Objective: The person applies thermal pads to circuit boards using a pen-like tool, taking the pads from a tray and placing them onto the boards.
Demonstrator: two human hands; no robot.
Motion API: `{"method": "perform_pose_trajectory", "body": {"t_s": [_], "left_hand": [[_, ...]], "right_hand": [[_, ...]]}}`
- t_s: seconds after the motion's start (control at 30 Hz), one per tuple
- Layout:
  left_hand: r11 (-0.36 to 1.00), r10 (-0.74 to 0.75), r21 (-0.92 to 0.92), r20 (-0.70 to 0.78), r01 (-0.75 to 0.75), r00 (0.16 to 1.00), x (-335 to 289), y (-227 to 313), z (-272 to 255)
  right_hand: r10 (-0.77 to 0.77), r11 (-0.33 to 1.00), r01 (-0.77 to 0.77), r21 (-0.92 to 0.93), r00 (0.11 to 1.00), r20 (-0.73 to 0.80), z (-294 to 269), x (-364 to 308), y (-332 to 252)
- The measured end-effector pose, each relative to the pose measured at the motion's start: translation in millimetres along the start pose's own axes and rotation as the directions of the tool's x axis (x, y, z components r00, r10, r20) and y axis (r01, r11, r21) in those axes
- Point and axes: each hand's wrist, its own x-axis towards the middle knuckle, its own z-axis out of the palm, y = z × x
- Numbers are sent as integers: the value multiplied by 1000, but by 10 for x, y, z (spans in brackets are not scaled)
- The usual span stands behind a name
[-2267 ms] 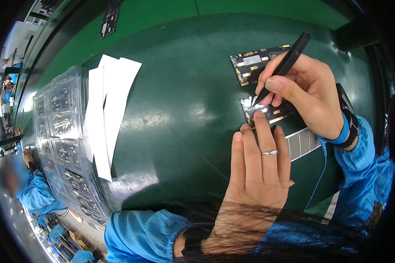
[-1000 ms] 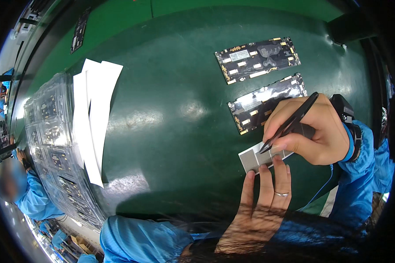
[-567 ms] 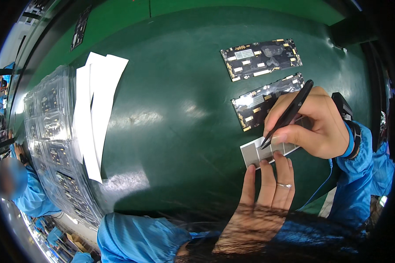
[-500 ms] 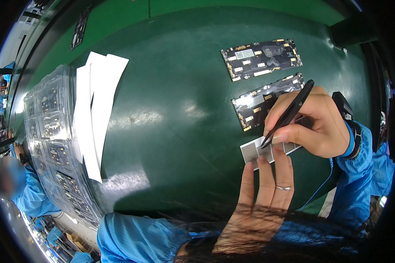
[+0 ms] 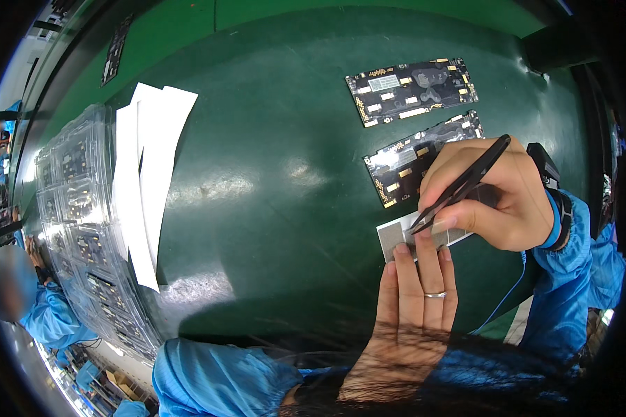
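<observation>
A pale strip [image 5: 391, 235] bearing grey rectangular patches lies flat on the green worktop [image 5: 278, 257], its long axis slanting from lower left up to the right, and its right part hidden beneath the right hand [image 5: 497, 198]. That hand's fingers are clamped on black tweezers [image 5: 466, 179], whose tips point down and left onto the strip, near its left end; whether they grip a patch edge cannot be told. The strip lies just beyond the left hand [image 5: 409, 306], whose fingers are straight, slightly apart and closed on nothing, with the longest fingertips on the strip's near edge. Both hands are thus at the strip, the left from the near side and the right from above. Just beyond lies a dark circuit board [image 5: 403, 167], partly covered by the right hand, then a second board [image 5: 412, 90]. Well to the left are white paper strips [image 5: 161, 174] and clear trays [image 5: 83, 233].
</observation>
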Motion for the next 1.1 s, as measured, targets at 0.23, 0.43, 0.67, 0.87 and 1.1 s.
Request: {"method": "perform_pose_trajectory", "body": {"t_s": [0.23,0.43,0.67,0.87,1.1], "left_hand": [[999,-9,52,-90,14,996,31,19,96],[997,-10,-74,-32,8,999,67,-68,-82],[999,11,-42,-56,-13,998,163,-236,-72],[989,-139,11,-321,151,937,210,-147,289],[988,-70,110,-305,108,950,215,-185,316]], "right_hand": [[-32,996,41,82,994,-108,36,-17,-47],[189,976,-169,137,972,-143,-34,168,-148],[337,920,-316,230,940,-54,-119,453,-110],[291,936,-284,209,957,0,-99,493,-90],[278,944,-273,185,961,0,-76,509,-70]]}}
